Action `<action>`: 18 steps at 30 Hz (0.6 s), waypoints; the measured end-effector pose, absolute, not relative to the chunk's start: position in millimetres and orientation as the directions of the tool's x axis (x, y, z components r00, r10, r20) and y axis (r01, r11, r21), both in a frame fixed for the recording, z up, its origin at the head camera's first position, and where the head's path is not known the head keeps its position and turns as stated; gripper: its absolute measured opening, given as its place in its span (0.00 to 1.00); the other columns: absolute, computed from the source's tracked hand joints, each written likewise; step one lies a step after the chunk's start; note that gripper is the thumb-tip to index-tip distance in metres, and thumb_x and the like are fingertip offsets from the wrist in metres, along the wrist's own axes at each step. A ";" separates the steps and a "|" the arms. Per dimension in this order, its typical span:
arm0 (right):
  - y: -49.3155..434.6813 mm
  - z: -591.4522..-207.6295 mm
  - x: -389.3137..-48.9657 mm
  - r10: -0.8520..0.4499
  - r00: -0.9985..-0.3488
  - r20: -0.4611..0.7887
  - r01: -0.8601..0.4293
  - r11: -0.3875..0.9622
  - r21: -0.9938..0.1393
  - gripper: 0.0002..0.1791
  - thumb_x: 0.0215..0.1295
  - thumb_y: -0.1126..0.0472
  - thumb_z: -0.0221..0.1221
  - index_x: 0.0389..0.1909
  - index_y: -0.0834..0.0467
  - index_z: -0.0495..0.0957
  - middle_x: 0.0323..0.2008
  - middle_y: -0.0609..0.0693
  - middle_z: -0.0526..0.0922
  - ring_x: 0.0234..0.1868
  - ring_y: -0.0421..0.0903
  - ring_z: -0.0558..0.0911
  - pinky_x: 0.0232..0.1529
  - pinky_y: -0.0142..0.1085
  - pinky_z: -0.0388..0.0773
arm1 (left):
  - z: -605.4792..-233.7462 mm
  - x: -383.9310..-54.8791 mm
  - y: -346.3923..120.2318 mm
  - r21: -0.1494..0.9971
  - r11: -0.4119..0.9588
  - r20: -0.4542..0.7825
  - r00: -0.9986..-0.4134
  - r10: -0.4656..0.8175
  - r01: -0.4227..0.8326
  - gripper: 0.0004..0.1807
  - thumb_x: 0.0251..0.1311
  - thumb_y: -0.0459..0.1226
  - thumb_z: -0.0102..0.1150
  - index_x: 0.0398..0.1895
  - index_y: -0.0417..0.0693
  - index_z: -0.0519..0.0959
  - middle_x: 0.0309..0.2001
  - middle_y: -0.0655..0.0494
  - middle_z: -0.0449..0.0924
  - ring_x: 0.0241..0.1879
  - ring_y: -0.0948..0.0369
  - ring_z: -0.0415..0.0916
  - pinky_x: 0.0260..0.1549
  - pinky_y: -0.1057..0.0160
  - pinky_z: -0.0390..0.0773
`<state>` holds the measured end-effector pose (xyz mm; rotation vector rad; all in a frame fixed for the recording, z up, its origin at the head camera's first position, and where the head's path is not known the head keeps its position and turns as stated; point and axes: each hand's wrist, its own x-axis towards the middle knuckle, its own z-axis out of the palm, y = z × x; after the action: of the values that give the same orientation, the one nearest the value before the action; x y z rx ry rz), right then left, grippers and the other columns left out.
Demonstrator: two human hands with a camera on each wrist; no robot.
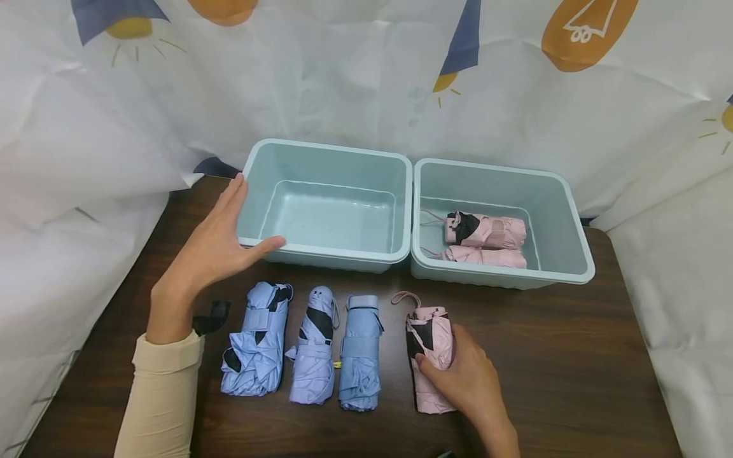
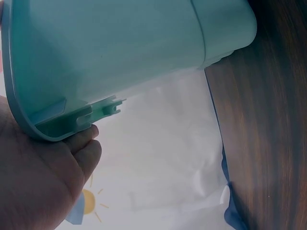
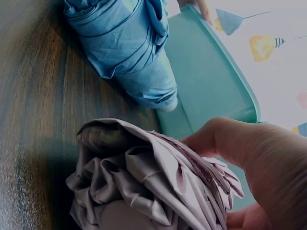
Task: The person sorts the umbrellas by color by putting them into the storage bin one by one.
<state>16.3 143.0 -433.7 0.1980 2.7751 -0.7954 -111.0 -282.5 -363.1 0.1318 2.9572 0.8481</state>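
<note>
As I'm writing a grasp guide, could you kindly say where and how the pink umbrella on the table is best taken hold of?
Probably across its middle, from the right, where the right hand is: the pink umbrella looks slim enough to span, lies lengthwise, and has blue umbrellas on its left.

Pink umbrella (image 1: 438,346): compact, folded, black patch near its far end, thin cord loop extending beyond. Held lengthwise between thumb and fingers of the right hand (image 1: 474,375), thumb across its upper face; loose pleats gather at the end nearest the wrist. Whether it is lifted cannot be confirmed. Pale blue-green bin (image 1: 321,251): open-topped, upright; its front left corner sits between spread thumb and straight fingers of the left hand (image 1: 214,245).
</note>
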 end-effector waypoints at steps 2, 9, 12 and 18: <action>142.9 -433.7 16.2 0.066 -0.959 -0.277 0.203 0.841 -0.501 0.46 0.53 0.40 0.75 0.68 0.62 0.74 0.55 0.61 0.87 0.47 0.57 0.87 0.43 0.53 0.83 | -362.8 -110.9 -282.4 0.525 0.849 -0.036 -0.994 0.099 0.065 0.66 0.60 0.66 0.66 0.88 0.62 0.32 0.88 0.60 0.27 0.86 0.38 0.41 0.68 0.18 0.58; 142.0 -436.4 16.6 0.070 -0.961 -0.266 0.200 0.841 -0.503 0.47 0.53 0.40 0.76 0.67 0.63 0.74 0.55 0.62 0.87 0.46 0.57 0.87 0.43 0.53 0.84 | -361.6 -110.0 -282.2 0.511 0.857 -0.042 -0.994 0.097 0.062 0.66 0.60 0.67 0.65 0.88 0.61 0.32 0.88 0.63 0.26 0.88 0.43 0.30 0.70 0.17 0.53; 141.9 -437.2 16.5 0.063 -0.963 -0.261 0.193 0.837 -0.512 0.46 0.53 0.41 0.76 0.67 0.63 0.74 0.55 0.62 0.87 0.46 0.56 0.87 0.44 0.53 0.84 | -361.4 -109.7 -282.3 0.509 0.859 -0.046 -0.994 0.096 0.060 0.66 0.61 0.68 0.64 0.87 0.61 0.32 0.88 0.64 0.26 0.88 0.43 0.29 0.70 0.17 0.52; 142.3 -435.0 17.0 0.043 -0.957 -0.286 0.199 0.817 -0.542 0.45 0.53 0.41 0.76 0.67 0.62 0.74 0.55 0.60 0.87 0.45 0.53 0.86 0.44 0.50 0.84 | -360.4 -110.4 -282.6 0.513 0.857 -0.053 -0.994 0.099 0.058 0.66 0.61 0.67 0.65 0.87 0.61 0.31 0.88 0.64 0.25 0.88 0.43 0.29 0.71 0.17 0.51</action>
<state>17.0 142.3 -435.0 0.1859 2.7407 -0.8593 -110.4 -282.6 -360.4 0.1245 2.9521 0.8112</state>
